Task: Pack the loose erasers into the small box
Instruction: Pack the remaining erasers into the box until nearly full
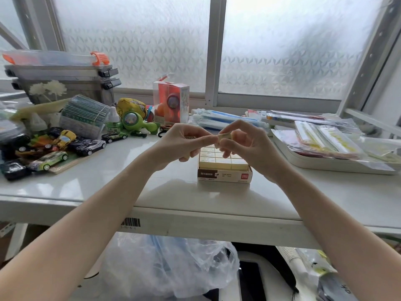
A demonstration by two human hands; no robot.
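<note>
A small open cardboard box [224,177] with a brown and white front label stands on the white table, near its front edge. Several cream erasers [223,162] lie packed in rows inside it. Above the box's far end, my left hand [184,142] and my right hand [245,144] meet. Both pinch one small cream eraser [225,135] between their fingertips, held in the air. The far rows of the box are hidden behind my fingers.
Toy cars [54,148] and a stack of cards [84,116] crowd the left. A green toy [134,122] and a clear toy package [171,101] stand behind. A white tray [321,164] of plastic-wrapped stationery sits at right. Plastic bags [169,268] lie under the table.
</note>
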